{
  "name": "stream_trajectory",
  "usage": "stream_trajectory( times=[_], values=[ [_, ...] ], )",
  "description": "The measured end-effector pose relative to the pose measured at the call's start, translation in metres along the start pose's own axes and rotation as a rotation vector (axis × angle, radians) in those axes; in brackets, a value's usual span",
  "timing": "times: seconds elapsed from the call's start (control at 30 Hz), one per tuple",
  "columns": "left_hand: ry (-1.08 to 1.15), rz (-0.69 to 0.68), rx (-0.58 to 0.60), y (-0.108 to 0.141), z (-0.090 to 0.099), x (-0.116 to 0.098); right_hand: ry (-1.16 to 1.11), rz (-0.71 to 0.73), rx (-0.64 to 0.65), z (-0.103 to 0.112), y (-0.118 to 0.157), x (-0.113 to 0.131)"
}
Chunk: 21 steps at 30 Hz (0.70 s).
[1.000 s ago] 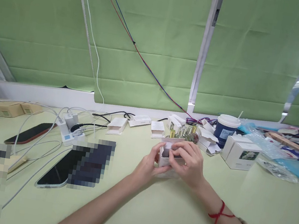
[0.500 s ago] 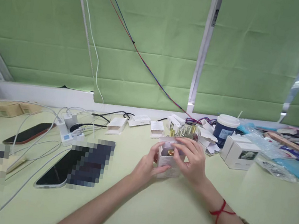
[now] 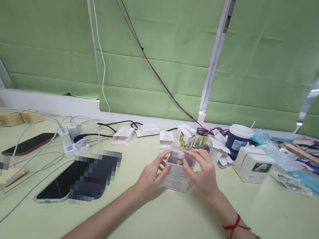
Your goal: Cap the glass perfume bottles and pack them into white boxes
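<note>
A small white printed carton (image 3: 177,179) stands upright on the table with its top flap raised. Inside it a round gold cap (image 3: 178,161) shows; whatever is below the cap is hidden by the walls. My left hand (image 3: 154,173) grips the carton's left side, thumb near the front edge. At the right top edge, my right hand (image 3: 204,169) pinches the rim and flap, its fingers bent over the back. Just behind the carton is a cluster of small glass bottles (image 3: 195,142) with gold and silver tops.
Small white cartons (image 3: 123,135) lie at the back, and closed white boxes (image 3: 256,167) sit at the right near a lidded blue cup (image 3: 237,142). Phones (image 3: 57,184), a power strip (image 3: 69,143) and cables spread over the left. Plastic bags and clutter (image 3: 298,161) fill the far right.
The carton has turned so its printed face is squarer to me. My left thumb has moved up from the front face toward its top left edge. Both hands remain on the carton.
</note>
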<state>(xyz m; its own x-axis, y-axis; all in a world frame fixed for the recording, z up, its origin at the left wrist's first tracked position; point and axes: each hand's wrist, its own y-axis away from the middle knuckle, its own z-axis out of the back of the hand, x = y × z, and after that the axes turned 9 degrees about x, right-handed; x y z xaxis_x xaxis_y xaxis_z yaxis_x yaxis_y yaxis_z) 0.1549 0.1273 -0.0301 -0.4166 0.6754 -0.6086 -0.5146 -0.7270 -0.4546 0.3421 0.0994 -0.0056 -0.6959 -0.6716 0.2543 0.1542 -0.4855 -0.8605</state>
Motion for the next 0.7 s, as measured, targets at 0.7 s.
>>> stream_trajectory(
  times=[0.7],
  values=[
    [0.042,0.046,-0.168,0.002,-0.003,-0.020,-0.164,0.051,0.146,0.001,0.000,-0.001]
  ],
)
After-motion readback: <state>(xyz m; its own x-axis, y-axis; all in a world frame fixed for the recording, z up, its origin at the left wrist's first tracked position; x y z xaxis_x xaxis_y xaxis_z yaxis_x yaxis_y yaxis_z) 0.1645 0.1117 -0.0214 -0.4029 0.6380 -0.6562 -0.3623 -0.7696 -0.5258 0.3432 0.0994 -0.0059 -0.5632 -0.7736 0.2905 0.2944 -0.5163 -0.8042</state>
